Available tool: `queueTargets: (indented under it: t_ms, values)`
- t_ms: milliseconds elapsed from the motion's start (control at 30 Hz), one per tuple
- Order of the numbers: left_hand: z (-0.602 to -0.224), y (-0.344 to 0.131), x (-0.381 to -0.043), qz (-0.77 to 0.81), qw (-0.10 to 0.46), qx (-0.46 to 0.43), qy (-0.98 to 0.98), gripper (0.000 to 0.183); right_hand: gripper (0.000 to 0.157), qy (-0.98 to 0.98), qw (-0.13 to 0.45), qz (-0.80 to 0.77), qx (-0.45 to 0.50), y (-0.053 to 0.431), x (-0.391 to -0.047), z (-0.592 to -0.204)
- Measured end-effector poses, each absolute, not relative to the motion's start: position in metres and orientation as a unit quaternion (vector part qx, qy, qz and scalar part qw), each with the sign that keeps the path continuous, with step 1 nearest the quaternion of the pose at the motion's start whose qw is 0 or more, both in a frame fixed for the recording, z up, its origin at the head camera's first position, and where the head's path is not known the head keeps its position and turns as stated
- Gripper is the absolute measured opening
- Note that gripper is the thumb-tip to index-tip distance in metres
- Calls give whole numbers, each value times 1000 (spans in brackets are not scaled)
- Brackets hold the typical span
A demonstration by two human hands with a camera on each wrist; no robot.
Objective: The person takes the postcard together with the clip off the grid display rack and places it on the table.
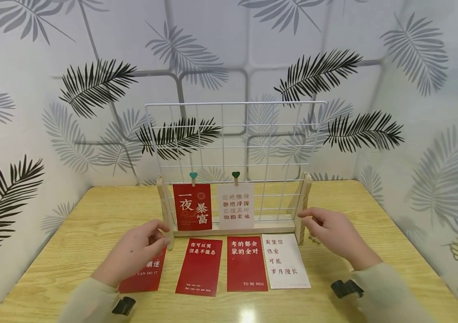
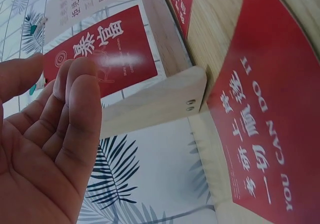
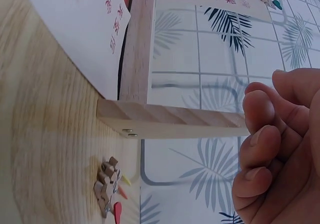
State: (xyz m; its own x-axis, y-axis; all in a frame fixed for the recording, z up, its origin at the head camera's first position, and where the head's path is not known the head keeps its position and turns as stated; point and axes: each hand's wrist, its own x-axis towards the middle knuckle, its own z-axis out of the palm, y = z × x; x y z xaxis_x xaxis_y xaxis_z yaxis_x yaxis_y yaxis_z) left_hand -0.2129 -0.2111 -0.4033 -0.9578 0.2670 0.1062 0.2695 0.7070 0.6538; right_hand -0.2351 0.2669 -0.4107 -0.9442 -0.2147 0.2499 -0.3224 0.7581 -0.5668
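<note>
My left hand (image 1: pixel 138 249) is beside the left wooden leg (image 1: pixel 166 199) of a white wire grid rack (image 1: pixel 273 225), fingers loosely bent and holding nothing. My right hand (image 1: pixel 335 231), also empty, is by the right leg (image 1: pixel 304 197); whether its fingertips touch the wood I cannot tell. Heart-topped clips, one teal (image 1: pixel 193 175) and one dark green (image 1: pixel 235 174), hold a red card (image 1: pixel 180 217) and a white card (image 1: pixel 235 223) on the grid. The left hand partly covers another red card (image 1: pixel 144 283) on the table in the head view.
On the wood-grain table (image 1: pixel 71 251) lie two more red cards (image 1: pixel 198 276) (image 1: pixel 247 273) and a white card (image 1: pixel 289 278), in a row before the rack. A small pile of wooden clips (image 3: pixel 106 189) lies beyond the right leg. Leaf-patterned covering (image 1: pixel 221 27) surrounds the table.
</note>
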Motion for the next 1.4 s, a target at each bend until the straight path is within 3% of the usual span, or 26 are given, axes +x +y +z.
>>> queueTargets:
  t_ms: [1400]
  values:
    - [-404,-139,-230,-381,18,-142,-913,30,25,-915,92,346,185,220,-244,-398]
